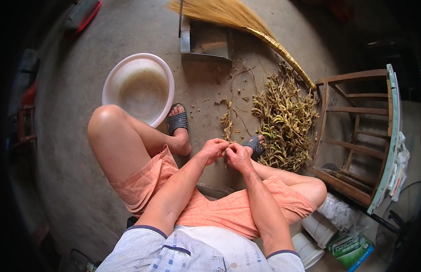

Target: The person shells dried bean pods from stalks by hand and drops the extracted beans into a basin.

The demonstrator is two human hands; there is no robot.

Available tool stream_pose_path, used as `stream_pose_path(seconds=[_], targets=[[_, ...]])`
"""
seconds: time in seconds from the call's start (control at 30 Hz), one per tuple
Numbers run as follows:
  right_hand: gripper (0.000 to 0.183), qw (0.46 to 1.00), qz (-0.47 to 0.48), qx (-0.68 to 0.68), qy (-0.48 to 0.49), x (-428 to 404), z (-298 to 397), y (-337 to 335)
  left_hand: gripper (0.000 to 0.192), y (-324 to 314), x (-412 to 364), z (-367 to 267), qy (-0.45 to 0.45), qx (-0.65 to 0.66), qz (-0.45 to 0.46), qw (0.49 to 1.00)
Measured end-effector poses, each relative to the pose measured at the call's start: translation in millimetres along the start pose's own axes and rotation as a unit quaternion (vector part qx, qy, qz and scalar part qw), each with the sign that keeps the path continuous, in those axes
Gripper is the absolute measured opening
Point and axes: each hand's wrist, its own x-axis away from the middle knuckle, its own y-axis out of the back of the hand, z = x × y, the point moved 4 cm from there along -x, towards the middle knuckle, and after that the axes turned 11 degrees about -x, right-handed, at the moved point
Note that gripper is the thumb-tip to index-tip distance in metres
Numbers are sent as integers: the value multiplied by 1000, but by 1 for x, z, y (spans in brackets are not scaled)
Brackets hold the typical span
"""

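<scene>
My left hand [214, 150] and my right hand [238, 156] meet between my knees, fingertips pinched together on a dried bean plant stalk [228, 124] with pods. Its podded part extends away from me over the concrete floor; the exact spot being gripped is hidden by my fingers. To the right of my hands lies a large heap of bean plants [286, 119], mostly yellow-brown pods with a few greener ones. A wide pale plastic basin [144, 91] stands at the left, beyond my knee. Only a stained bottom shows inside it.
A metal dustpan [208, 42] and a straw broom [281, 51] lie at the far side. A wooden-framed stool on its side [356, 139] borders the heap. White buckets [319, 229], a green carton [349, 250] and a fan [400, 217] are at the lower right. Loose beans and stems litter the floor.
</scene>
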Motion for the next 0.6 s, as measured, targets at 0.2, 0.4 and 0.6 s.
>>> stream_pose_path(seconds=[0.2, 0.4, 0.6], targets=[[16, 987, 3, -148, -59, 6, 51, 3, 11, -3, 11, -23, -41, 11, 22, 999], [18, 993, -41, 83, 68, 15, 78, 16, 12, -24, 31, -42, -43, 1, 64, 997], [16, 994, -31, 77, 65, 33, 130, 27, 13, -35, 43, -57, -74, 59, 135, 986]])
